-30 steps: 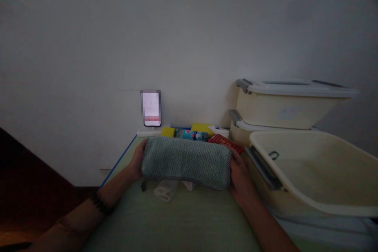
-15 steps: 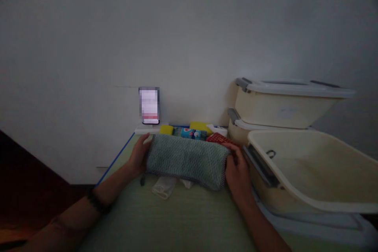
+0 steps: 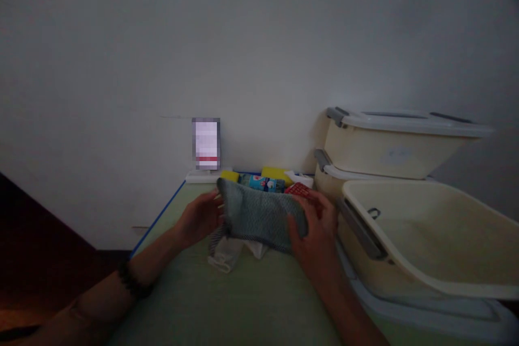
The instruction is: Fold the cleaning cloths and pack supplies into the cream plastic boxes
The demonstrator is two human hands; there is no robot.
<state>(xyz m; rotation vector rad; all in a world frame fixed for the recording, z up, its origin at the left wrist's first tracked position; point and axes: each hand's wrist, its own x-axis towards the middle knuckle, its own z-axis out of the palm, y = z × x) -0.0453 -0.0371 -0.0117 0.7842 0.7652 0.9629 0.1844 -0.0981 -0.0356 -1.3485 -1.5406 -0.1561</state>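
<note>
A grey-green textured cleaning cloth (image 3: 259,216) with a striped hem spans the space between my two hands, above the table. My left hand (image 3: 200,219) has hold of its left end, the fingers partly behind it; that end curls inward. At the other end, my right hand (image 3: 316,230) grips the cloth with the thumb in front and fingers over the top edge. Beneath the cloth, a white cloth item (image 3: 225,257) lies partly covered on the table.
Behind the cloth lie a blue-labelled roll (image 3: 265,184), yellow sponges (image 3: 275,174) and a red mesh item (image 3: 299,189). A phone (image 3: 206,143) stands at the back left. To the right are an open cream bin (image 3: 365,275) and stacked lidded boxes (image 3: 377,148) on the green table (image 3: 227,308).
The cloth's left end has curled inward and its width has shrunk. My left hand has moved right, and my right hand has shifted left, the thumb now over the cloth's front.
</note>
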